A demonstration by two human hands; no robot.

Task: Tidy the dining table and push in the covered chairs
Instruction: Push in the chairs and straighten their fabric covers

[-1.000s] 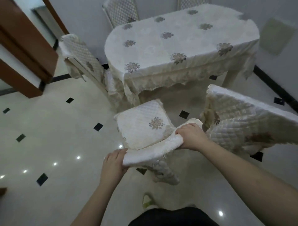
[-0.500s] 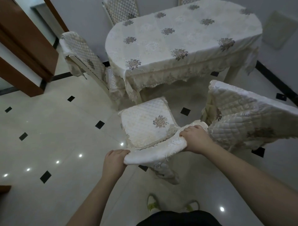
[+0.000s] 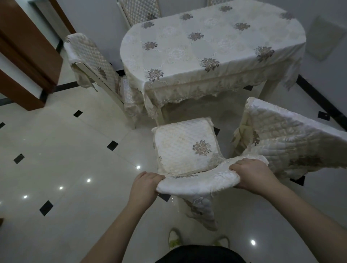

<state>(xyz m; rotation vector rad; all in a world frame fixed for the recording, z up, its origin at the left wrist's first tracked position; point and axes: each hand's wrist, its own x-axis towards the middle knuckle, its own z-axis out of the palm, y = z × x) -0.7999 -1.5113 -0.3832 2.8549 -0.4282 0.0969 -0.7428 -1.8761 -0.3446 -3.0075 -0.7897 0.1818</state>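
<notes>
Chair (image 3: 185, 148) nearer table (image 3: 212, 47) (glossy tiles (image 3: 62, 150))

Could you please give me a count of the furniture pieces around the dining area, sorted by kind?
Covered chairs: 5 (one held at its backrest by both hands, one at right, one at left, one at back, and the sliver of a chair top at the top edge, presumably a fifth)
Dining table: 1
Wooden cabinet: 1
Total: 7
</notes>
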